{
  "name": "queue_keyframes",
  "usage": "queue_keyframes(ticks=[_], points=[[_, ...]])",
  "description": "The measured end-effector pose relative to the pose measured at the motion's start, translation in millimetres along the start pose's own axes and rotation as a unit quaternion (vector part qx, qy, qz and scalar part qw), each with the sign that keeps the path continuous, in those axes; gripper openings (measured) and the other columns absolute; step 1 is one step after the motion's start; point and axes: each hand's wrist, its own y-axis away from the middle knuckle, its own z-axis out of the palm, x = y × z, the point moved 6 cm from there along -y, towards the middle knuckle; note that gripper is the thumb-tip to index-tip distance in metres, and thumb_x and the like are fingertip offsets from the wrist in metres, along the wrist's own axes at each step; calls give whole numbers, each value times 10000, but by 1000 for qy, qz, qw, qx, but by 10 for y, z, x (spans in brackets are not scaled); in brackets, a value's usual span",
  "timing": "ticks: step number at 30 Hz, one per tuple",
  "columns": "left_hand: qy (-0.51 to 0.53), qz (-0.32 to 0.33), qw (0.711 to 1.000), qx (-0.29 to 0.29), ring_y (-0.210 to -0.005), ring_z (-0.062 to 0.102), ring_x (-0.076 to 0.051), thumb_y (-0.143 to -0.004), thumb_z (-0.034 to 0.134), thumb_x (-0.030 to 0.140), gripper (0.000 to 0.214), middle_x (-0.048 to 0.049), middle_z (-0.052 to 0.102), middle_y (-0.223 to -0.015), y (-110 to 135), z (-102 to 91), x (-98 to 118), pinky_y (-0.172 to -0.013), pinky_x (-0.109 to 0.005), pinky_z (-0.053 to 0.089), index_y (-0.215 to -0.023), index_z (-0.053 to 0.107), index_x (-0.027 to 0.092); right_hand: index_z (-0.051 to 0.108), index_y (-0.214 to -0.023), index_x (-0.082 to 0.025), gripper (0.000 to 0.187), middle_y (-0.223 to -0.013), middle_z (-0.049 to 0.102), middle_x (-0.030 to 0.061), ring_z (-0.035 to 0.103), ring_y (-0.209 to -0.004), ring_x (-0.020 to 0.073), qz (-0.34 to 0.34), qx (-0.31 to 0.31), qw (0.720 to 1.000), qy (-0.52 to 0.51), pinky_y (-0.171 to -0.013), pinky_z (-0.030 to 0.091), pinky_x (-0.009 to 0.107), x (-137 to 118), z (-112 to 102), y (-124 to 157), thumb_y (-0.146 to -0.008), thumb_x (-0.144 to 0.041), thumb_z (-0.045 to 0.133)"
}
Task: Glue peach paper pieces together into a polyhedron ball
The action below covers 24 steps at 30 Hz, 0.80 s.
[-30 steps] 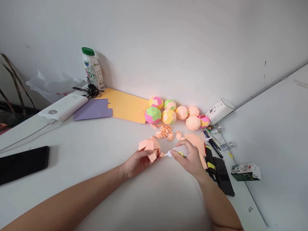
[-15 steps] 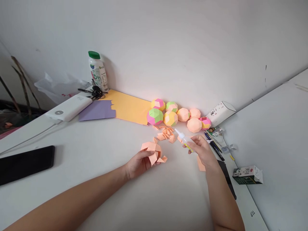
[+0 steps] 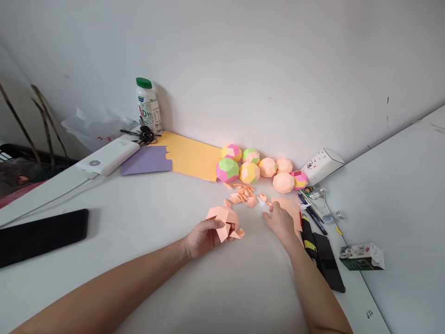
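My left hand (image 3: 205, 235) is closed around a half-built peach paper ball (image 3: 222, 216), thumb on its outer face. An open gap and a loose flap show at the ball's lower right. To the right, my right hand (image 3: 281, 223) is low over the table with its fingers around a glue bottle (image 3: 263, 204). Only the bottle's pale nozzle end shows; the hand hides the rest. Small folded peach paper pieces (image 3: 243, 194) lie heaped just beyond, between the hands. A peach paper sheet (image 3: 291, 208) lies partly under the right hand.
Finished paper balls (image 3: 249, 172) line the wall beside yellow paper (image 3: 194, 155) and purple paper (image 3: 146, 160). Left are a white power bank (image 3: 109, 157), keys (image 3: 148, 135), bottle (image 3: 149, 109) and phone (image 3: 45, 236). Right are pens (image 3: 314, 215), a yellow-black cutter (image 3: 308, 236), a dark phone (image 3: 330, 262) and carton (image 3: 363, 256).
My right hand has lowered the glue bottle from a raised, tilted hold down to the table near the peach sheet. The left hand still holds the paper ball; the view has shifted slightly.
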Motion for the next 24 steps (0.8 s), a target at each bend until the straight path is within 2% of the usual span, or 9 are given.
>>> queue_keyframes(ticks=[3, 6, 9, 12, 15, 18, 20, 22, 24], points=[[-6, 9, 1000, -16, -674, 561, -186, -685, 572, 172, 136, -69, 589, -739, -2, 30, 10, -705, -333, 428, -791, 640, 121, 524, -838, -178, 68, -905, 620, 117, 564, -879, 262, -60, 76, 995, 3, -548, 338, 290, -115, -129, 102, -801, -234, 514], [-8, 4, 1000, -21, -665, 563, -193, -678, 580, 179, 139, -85, 602, -748, -3, 34, -3, -710, -345, 431, -781, 647, 114, 543, -825, -180, 95, -878, 620, 101, 546, -878, 256, -111, 153, 982, -17, -595, 377, 310, -207, -280, 254, -833, -255, 484], [5, -21, 1000, -6, -684, 586, -222, -674, 595, 191, 168, -104, 629, -769, 5, 4, -41, -679, -352, 439, -813, 658, 121, 557, -787, -185, 121, -820, 629, 91, 543, -856, 261, -134, 160, 977, -41, -629, 394, 329, -262, -342, 362, -838, -267, 485], [14, -33, 999, 7, -688, 601, -229, -672, 605, 189, 176, -106, 644, -772, 13, -24, -57, -666, -345, 443, -825, 665, 127, 569, -766, -196, 124, -787, 635, 69, 558, -816, 237, -153, 113, 976, -106, -634, 407, 322, -321, -351, 416, -832, -275, 500], [20, -41, 999, 5, -682, 604, -218, -684, 597, 183, 172, -100, 648, -772, 11, -39, -65, -666, -332, 448, -826, 669, 118, 585, -787, -204, 147, -843, 638, 54, 566, -832, 212, -193, 24, 963, -185, -637, 427, 302, -424, -345, 474, -839, -320, 511], [26, -24, 999, 19, -715, 608, -196, -705, 576, 148, 174, -86, 657, -786, 0, -80, -44, -701, -309, 459, -845, 672, 111, 602, -842, -219, 191, -908, 635, 39, 572, -882, 189, -252, -100, 927, -261, -659, 452, 279, -560, -312, 580, -852, -386, 510], [27, -13, 999, 33, -745, 612, -188, -715, 572, 130, 169, -79, 666, -799, -8, -112, -32, -729, -298, 466, -849, 674, 112, 609, -901, -233, 207, -956, 631, 36, 569, -931, 186, -281, -155, 900, -294, -700, 467, 278, -633, -292, 656, -843, -414, 527], [23, -12, 999, 39, -764, 615, -191, -721, 575, 135, 169, -80, 671, -812, -13, -126, -32, -740, -297, 472, -854, 676, 116, 602, -957, -246, 243, -1037, 611, 40, 556, -983, 194, -296, -174, 887, -309, -743, 474, 289, -680, -268, 704, -797, -430, 592], [18, -5, 999, 36, -787, 616, -198, -723, 576, 140, 184, -88, 674, -832, -16, -126, -25, -741, -295, 476, -877, 675, 116, 593, -963, -254, 266, -1088, 586, 40, 556, -983, 193, -298, -168, 886, -312, -772, 476, 300, -707, -234, 719, -755, -412, 648]])
